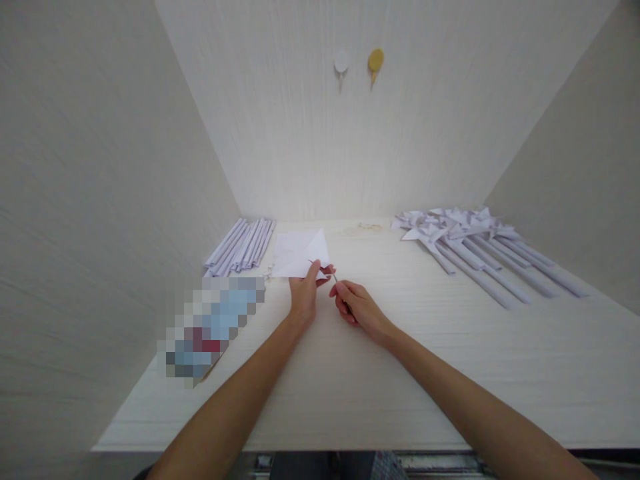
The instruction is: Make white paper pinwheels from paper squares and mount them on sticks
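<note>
A square sheet of white paper (299, 250) is pinched by my left hand (306, 288) near its lower right corner, thumb on top and fingers beneath. Faint diagonal lines show on the sheet, and its near corner is partly hidden by the thumb. My right hand (355, 303) is closed around a thin metal tool (335, 276), whose tip points up and left at the paper's corner. Most of the tool lies hidden in the fist, so its kind cannot be made out. Both hands are just above the white table (400, 373).
Rolled white paper sticks (240, 247) lie in a bunch at the back left. Several white paper pinwheels (450, 227) on sticks lie at the back right. A blurred-out flat item (220, 327) is at left. Two hooks (375, 61) are on the back wall; walls enclose the table.
</note>
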The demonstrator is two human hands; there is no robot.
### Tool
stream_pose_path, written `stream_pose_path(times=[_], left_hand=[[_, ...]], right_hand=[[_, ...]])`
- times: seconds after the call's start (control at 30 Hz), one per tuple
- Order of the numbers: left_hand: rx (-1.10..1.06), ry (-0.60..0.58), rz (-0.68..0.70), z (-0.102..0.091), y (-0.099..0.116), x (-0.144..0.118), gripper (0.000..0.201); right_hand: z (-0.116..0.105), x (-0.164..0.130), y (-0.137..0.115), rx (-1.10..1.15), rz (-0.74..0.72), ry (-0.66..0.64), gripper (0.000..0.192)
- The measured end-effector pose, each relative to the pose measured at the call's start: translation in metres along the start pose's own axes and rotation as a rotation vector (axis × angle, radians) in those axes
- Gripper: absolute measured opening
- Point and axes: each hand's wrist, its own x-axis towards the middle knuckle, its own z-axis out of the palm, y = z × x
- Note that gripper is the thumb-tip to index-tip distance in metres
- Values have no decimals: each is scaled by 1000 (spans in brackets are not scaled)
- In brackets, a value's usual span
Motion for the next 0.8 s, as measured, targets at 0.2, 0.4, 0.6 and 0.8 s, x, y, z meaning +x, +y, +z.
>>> stream_pose_path(times=[0.2,0.4,0.6,0.8], left_hand=[[-2,-59,-3,0,-1,-2,17],[-10,-61,-7,0,-1,-1,17],[-9,-73,-4,0,-1,-1,15],[-3,-55,-7,0,-1,-1,15]], right_hand=[[-1,1,0,9,-2,1,25],[0,2,0,36,11,16,23],[-1,2,-1,61,20,11,24],[-1,2,-2,46,30,12,24]])
